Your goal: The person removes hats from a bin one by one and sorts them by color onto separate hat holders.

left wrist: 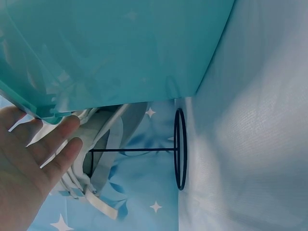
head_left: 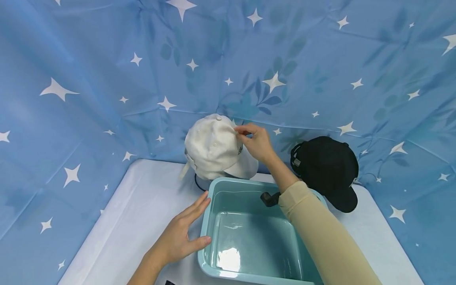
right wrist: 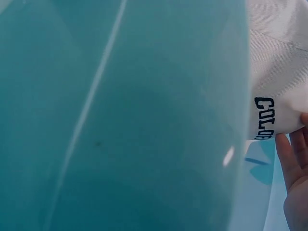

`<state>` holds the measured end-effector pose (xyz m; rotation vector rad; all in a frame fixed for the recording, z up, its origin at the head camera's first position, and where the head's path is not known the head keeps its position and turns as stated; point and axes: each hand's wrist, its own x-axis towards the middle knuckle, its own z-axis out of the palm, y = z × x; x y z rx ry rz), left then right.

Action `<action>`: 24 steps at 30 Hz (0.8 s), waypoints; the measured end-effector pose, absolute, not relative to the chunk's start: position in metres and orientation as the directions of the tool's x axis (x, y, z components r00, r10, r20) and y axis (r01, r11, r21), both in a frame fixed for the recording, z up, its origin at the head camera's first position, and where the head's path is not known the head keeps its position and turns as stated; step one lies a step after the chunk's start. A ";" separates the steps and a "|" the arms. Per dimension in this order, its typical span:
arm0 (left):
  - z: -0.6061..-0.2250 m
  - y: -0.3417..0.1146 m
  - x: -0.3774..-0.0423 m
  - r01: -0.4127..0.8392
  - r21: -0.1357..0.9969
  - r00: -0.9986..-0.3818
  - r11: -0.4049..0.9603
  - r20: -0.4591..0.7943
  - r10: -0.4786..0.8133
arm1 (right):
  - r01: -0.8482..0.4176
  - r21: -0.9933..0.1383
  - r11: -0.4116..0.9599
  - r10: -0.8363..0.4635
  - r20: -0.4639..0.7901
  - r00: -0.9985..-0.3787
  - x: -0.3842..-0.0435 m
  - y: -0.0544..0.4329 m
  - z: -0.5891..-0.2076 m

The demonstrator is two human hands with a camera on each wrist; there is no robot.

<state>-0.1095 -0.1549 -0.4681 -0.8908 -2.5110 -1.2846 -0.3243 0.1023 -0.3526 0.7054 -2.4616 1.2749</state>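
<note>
A white baseball cap [head_left: 210, 144] with dark lettering on its front sits on a thin black wire stand [left wrist: 180, 151] behind the basin. My right hand [head_left: 257, 144] reaches over the basin and pinches the front of the cap's crown between thumb and fingers. Beside the left wall of the light teal plastic basin [head_left: 249, 241] is my left hand [head_left: 178, 237], its fingers spread and fairly straight, fingertips right at the rim. Nothing lies inside the basin's visible part; my right sleeve hides some of it.
To the right, behind the basin, a black baseball cap [head_left: 324, 170] is perched with its brim toward the front. A white cloth [head_left: 142, 202] covers the table. Blue curtains [head_left: 107, 79] with white stars hang close behind and along both sides.
</note>
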 end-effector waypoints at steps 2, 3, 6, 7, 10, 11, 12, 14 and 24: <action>-0.468 -0.155 -0.109 0.583 0.676 -0.805 0.449 0.411 0.427 | -0.534 -0.680 0.503 -0.298 0.443 -0.845 -0.324 0.103 -0.354; -0.467 -0.155 -0.109 0.582 0.677 -0.806 0.451 0.409 0.427 | -0.531 -0.678 0.508 -0.301 0.438 -0.847 -0.324 0.103 -0.355; -0.467 -0.155 -0.109 0.579 0.678 -0.809 0.453 0.405 0.427 | -0.522 -0.673 0.524 -0.311 0.419 -0.853 -0.324 0.104 -0.357; -0.467 -0.155 -0.109 0.578 0.679 -0.809 0.453 0.404 0.426 | -0.517 -0.673 0.528 -0.314 0.411 -0.856 -0.323 0.104 -0.358; -0.467 -0.154 -0.109 0.575 0.682 -0.811 0.453 0.401 0.425 | -0.499 -0.677 0.540 -0.318 0.385 -0.867 -0.321 0.106 -0.359; -0.467 -0.154 -0.108 0.574 0.682 -0.812 0.453 0.400 0.425 | -0.491 -0.681 0.543 -0.316 0.376 -0.871 -0.320 0.106 -0.359; -0.467 -0.154 -0.108 0.573 0.683 -0.812 0.452 0.400 0.425 | -0.483 -0.685 0.546 -0.313 0.368 -0.875 -0.320 0.107 -0.360; -0.467 -0.154 -0.108 0.573 0.684 -0.812 0.452 0.400 0.425 | -0.474 -0.687 0.551 -0.312 0.357 -0.881 -0.318 0.107 -0.361; -0.467 -0.154 -0.108 0.576 0.684 -0.810 0.448 0.403 0.426 | -0.479 -0.655 0.585 -0.325 0.351 -0.878 -0.315 0.107 -0.367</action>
